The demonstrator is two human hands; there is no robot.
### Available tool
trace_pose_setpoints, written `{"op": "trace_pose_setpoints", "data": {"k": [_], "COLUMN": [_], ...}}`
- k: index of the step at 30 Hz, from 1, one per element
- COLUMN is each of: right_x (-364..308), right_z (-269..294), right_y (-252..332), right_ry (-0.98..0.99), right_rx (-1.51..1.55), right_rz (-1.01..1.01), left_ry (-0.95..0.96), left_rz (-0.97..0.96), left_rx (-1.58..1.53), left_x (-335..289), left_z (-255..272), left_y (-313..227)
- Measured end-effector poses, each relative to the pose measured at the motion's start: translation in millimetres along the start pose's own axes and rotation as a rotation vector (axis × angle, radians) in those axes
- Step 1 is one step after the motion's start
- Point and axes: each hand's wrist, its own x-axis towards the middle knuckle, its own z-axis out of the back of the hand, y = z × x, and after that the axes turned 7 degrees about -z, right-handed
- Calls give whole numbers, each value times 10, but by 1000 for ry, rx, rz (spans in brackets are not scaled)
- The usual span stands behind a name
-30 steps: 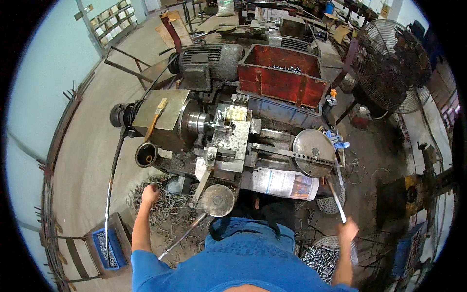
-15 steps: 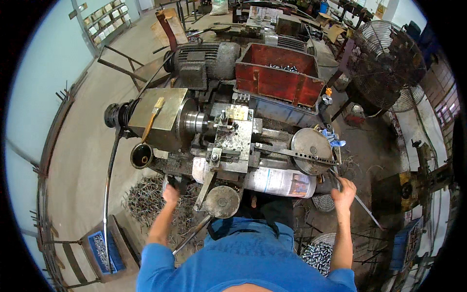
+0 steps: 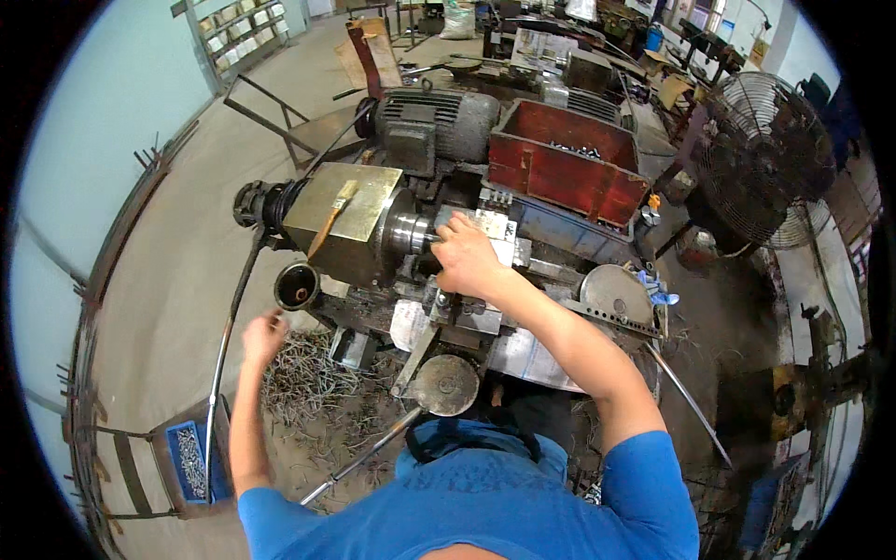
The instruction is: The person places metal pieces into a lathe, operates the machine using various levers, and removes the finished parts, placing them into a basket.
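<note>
My right hand (image 3: 464, 254) reaches over the lathe's cross slide (image 3: 501, 245), beside the shiny round chuck (image 3: 407, 233). Its fingers are bent together at the chuck's end, and whatever they pinch is hidden. Slightly blurred, my left hand (image 3: 264, 338) hangs above a heap of metal shavings (image 3: 313, 378). It is just below a dark round cup (image 3: 286, 297) and to the right of a long metal lever (image 3: 222, 366), apart from both as far as I can see. A wooden-handled brush (image 3: 334, 217) lies on the brass-coloured headstock cover (image 3: 373, 191).
Behind the lathe, a red bin (image 3: 560, 171) of small metal parts sits on a blue crate (image 3: 560, 229). Round discs on levers (image 3: 446, 385) (image 3: 616, 291) stand in front and at right. A large fan (image 3: 765, 154) is far right; a blue tray (image 3: 191, 462) of parts is lower left.
My right hand has left the lever at the right and moved up and left to the chuck. My left hand has shifted left, towards the cup. The view has turned slightly.
</note>
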Motion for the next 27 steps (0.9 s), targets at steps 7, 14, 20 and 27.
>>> {"op": "trace_pose_setpoints", "data": {"k": [7,14,20,27], "right_x": [419,409,322,80], "right_z": [-245,-389,-302,413], "right_y": [171,40,144,-380], "right_ry": [367,326,247,-150], "right_rx": [-126,-80,-115,-87], "right_rz": [-61,-138,-153,-1], "left_ry": [-17,-214,-71,18], "left_rz": [570,416,237,320], "left_rx": [-140,302,150,-407], "left_x": [-557,-762,-720,-508], "left_z": [612,209,394,328], "left_y": [1199,-255,5,207]}}
